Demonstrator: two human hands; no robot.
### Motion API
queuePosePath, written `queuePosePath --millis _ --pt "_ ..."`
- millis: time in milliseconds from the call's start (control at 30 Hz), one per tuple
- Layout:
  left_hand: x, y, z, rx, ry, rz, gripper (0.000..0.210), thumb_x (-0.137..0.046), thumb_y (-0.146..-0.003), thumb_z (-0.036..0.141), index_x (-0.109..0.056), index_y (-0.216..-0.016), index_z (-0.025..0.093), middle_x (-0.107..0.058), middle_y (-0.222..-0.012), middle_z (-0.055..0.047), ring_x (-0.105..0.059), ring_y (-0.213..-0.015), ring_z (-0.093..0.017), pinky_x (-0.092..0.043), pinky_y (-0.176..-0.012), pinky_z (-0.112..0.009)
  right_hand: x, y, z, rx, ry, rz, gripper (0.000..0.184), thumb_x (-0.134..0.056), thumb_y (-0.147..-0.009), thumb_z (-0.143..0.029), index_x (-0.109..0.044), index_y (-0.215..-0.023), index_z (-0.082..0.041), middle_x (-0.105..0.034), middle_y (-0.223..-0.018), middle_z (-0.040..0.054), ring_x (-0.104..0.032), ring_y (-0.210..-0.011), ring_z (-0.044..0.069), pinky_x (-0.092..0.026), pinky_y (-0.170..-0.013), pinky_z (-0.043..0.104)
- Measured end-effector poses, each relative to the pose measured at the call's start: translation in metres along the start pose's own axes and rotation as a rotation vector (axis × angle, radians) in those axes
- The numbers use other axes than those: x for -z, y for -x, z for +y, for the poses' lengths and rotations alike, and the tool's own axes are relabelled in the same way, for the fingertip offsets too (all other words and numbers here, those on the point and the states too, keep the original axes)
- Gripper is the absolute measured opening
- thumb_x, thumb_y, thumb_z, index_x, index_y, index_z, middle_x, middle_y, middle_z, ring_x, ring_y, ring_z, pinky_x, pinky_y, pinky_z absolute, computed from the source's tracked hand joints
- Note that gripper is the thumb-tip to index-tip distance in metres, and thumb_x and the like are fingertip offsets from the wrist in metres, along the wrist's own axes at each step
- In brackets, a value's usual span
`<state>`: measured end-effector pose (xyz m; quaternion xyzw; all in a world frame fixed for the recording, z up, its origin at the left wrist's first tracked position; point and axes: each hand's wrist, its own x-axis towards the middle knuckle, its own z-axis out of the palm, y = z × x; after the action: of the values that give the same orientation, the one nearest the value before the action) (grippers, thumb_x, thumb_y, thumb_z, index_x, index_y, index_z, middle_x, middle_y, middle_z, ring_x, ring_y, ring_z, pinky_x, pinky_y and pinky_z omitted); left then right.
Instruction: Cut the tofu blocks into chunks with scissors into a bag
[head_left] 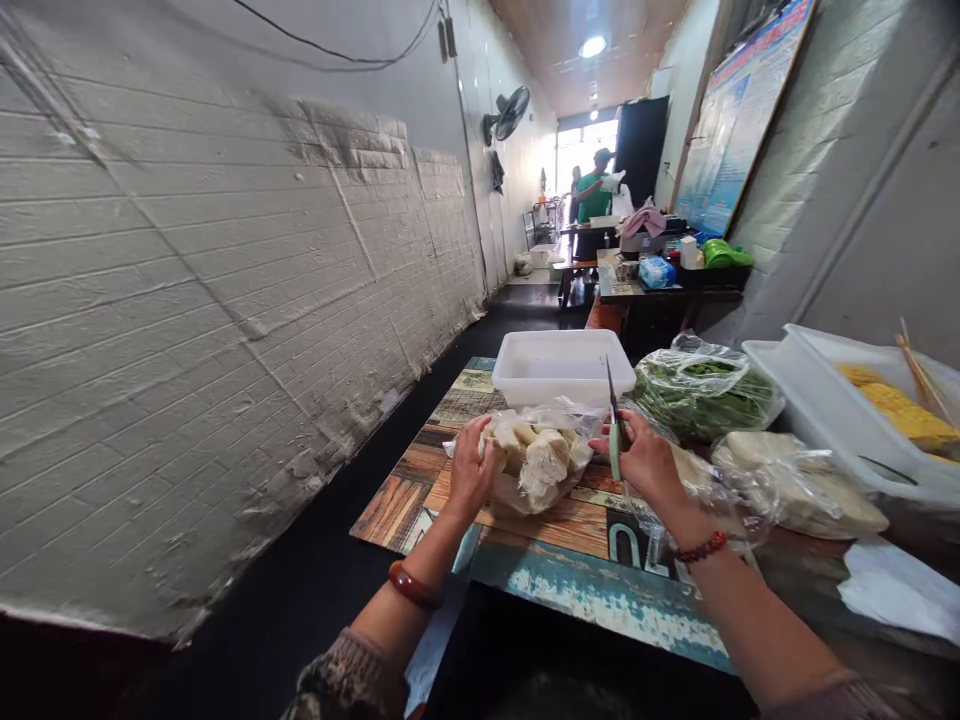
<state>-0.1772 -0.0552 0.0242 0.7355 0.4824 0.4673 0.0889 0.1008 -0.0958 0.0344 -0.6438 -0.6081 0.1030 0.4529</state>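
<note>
On the table in front of me, a clear plastic bag lies opened around several pale, off-white food chunks. My left hand is at the bag's left edge, fingers curled against the plastic. At the bag's right side, my right hand grips a small knife with a pale green handle; its dark narrow blade points up and away from me. Just behind the bag stands a white plastic tub. Part of the right hand's grip is hidden behind the handle.
Right of the bag are bagged leafy greens, more bagged pale food and a white container with yellow food. White paper lies at the right. A brick wall runs along the left. A person in green stands far back.
</note>
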Motion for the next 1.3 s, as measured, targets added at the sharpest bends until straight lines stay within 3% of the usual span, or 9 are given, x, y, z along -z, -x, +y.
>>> queuePosePath --millis 133,267,367,533,633,867,933,1133,1300 --pt "-0.003 0.008 0.015 -0.17 0.014 -0.06 0.043 -0.051 -0.092 0.029 -0.05 -0.134 0.022 -0.052 -0.138 -0.013 -0.045 -0.131 -0.026 -0.034 -0.111 -0.045 -0.012 -0.012 -0.004 -0.052 0.058 0.122 0.055 -0.067 -0.08 -0.047 -0.057 -0.125 -0.016 -0.073 -0.102 0.0155 -0.068 -0.096 0.036 -0.05 -0.078 0.043" --pt "-0.005 -0.011 0.008 -0.183 -0.029 -0.122 0.035 -0.051 -0.093 0.029 -0.059 -0.126 0.022 -0.061 -0.123 -0.012 -0.054 -0.116 -0.026 -0.041 -0.103 -0.043 -0.014 -0.033 -0.01 -0.165 -0.32 0.133 0.058 -0.078 -0.067 -0.044 -0.06 -0.117 -0.02 -0.071 -0.107 0.0132 -0.064 -0.103 0.034 -0.049 -0.081 0.041" --pt "-0.008 -0.034 -0.001 -0.118 -0.082 -0.082 0.034 -0.052 -0.09 0.026 -0.063 -0.122 0.019 -0.062 -0.114 -0.013 -0.058 -0.106 -0.027 -0.045 -0.096 -0.043 -0.014 -0.04 -0.019 -0.208 -0.615 0.027 0.057 -0.08 -0.061 -0.046 -0.062 -0.107 -0.018 -0.071 -0.091 0.0071 -0.066 -0.087 0.026 -0.051 -0.071 0.035" --pt "-0.01 -0.055 0.001 -0.162 -0.04 -0.094 0.026 -0.052 -0.088 0.021 -0.071 -0.106 0.021 -0.063 -0.103 -0.01 -0.059 -0.1 -0.024 -0.048 -0.092 -0.039 -0.001 -0.053 -0.051 -0.191 -0.827 -0.082 0.051 -0.078 -0.064 -0.048 -0.063 -0.1 -0.016 -0.065 -0.071 -0.0003 -0.059 -0.058 0.012 -0.047 -0.053 0.024" --pt "-0.005 -0.051 0.011 -0.248 0.009 -0.17 0.025 -0.056 -0.089 0.027 -0.07 -0.109 0.021 -0.063 -0.113 -0.011 -0.057 -0.11 -0.026 -0.045 -0.098 -0.041 0.012 -0.066 -0.068 -0.176 -0.919 -0.071 0.052 -0.083 -0.059 -0.043 -0.063 -0.099 -0.017 -0.065 -0.069 -0.0024 -0.055 -0.054 0.009 -0.044 -0.05 0.021" --pt "-0.003 -0.037 0.022 -0.403 -0.104 -0.447 0.065 -0.082 -0.069 0.033 -0.06 -0.13 0.03 -0.046 -0.147 -0.01 -0.04 -0.133 -0.034 -0.034 -0.111 -0.052 0.022 -0.074 -0.075 -0.205 -1.022 -0.077 0.046 -0.086 -0.057 -0.037 -0.064 -0.091 -0.017 -0.065 -0.067 -0.0028 -0.053 -0.051 0.007 -0.044 -0.047 0.02" --pt "-0.009 -0.043 0.021 -0.382 -0.146 -0.421 0.055 -0.08 -0.071 0.03 -0.065 -0.124 0.029 -0.05 -0.143 -0.011 -0.043 -0.131 -0.034 -0.036 -0.109 -0.051 0.025 -0.072 -0.076 -0.208 -1.037 -0.093 0.045 -0.086 -0.058 -0.036 -0.064 -0.092 -0.017 -0.065 -0.067 -0.0034 -0.052 -0.051 0.006 -0.044 -0.048 0.019" --pt "-0.042 -0.062 0.033 -0.149 -0.333 -0.117 0.042 -0.066 -0.084 0.039 -0.065 -0.12 0.016 -0.055 -0.13 -0.02 -0.049 -0.12 -0.037 -0.039 -0.1 -0.052 0.031 -0.053 -0.088 -0.217 -1.031 -0.16 0.043 -0.086 -0.06 -0.034 -0.065 -0.093 -0.017 -0.067 -0.067 -0.0014 -0.054 -0.053 0.008 -0.043 -0.048 0.02" --pt "-0.066 -0.062 0.06 -0.228 -0.314 -0.16 0.036 -0.071 -0.08 0.034 -0.067 -0.111 0.017 -0.058 -0.127 -0.019 -0.048 -0.12 -0.037 -0.034 -0.104 -0.055 0.032 -0.041 -0.086 -0.242 -1.021 -0.212 0.041 -0.086 -0.061 -0.033 -0.066 -0.093 -0.017 -0.068 -0.067 -0.0014 -0.053 -0.053 0.008 -0.043 -0.049 0.019"
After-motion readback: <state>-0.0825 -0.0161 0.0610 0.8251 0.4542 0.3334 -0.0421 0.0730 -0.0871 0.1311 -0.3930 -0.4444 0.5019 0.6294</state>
